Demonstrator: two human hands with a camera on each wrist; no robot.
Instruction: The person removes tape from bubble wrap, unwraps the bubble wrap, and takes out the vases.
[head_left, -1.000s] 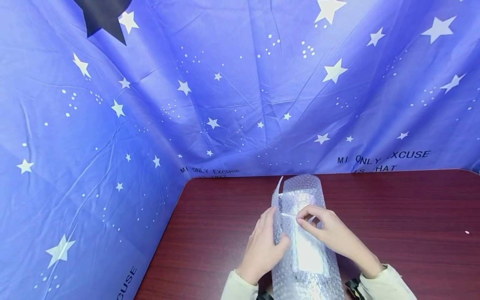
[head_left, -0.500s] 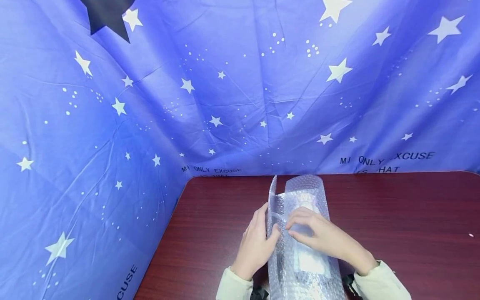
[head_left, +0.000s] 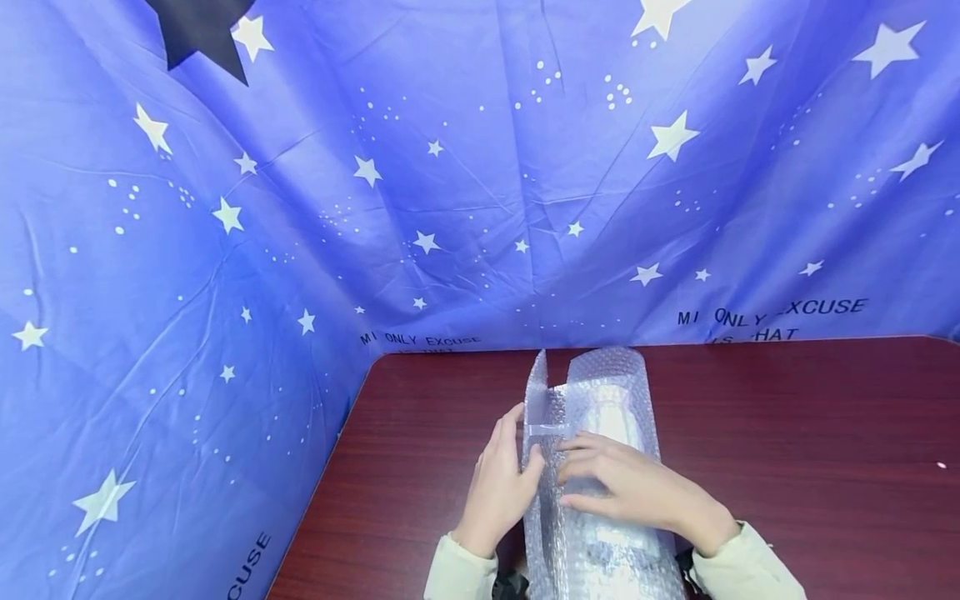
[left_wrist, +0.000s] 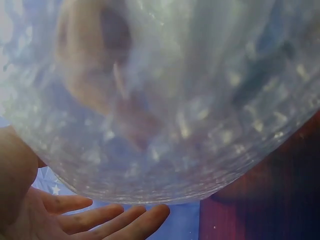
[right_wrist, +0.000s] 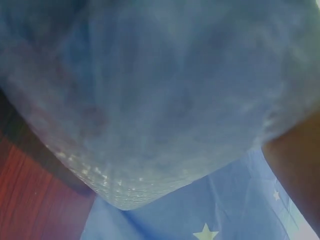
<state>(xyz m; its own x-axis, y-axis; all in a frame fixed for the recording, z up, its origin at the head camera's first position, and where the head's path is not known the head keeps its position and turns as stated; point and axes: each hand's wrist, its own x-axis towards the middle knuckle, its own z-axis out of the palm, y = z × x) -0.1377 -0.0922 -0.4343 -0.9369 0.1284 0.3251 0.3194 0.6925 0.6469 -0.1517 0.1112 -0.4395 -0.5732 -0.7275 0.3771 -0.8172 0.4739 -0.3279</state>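
A bundle rolled in clear bubble wrap (head_left: pixel 611 400) lies lengthwise on the table; a shiny silvery-white item shows faintly inside. Its left edge stands up as a loose flap (head_left: pixel 536 392), with a gap beside the roll. A short clear strip, apparently tape (head_left: pixel 547 430), bridges that gap. My left hand (head_left: pixel 495 487) lies along the flap's outer side, thumb at its upper edge; the left wrist view shows its fingers (left_wrist: pixel 107 217) extended against the wrap. Over the top of the roll, my right hand (head_left: pixel 637 487) rests with loosely spread fingers just below the strip. Bubble wrap fills most of the right wrist view.
The dark red wooden table (head_left: pixel 787 433) extends to both sides of the bundle. A blue star-printed curtain (head_left: pixel 450 192) hangs behind it and on the left. One tiny white scrap (head_left: pixel 941 465) lies at the far right.
The right hand has let go of the strip and its fingers have spread onto the wrap. The flap and left hand have shifted left, widening the gap; the strip now spans it.
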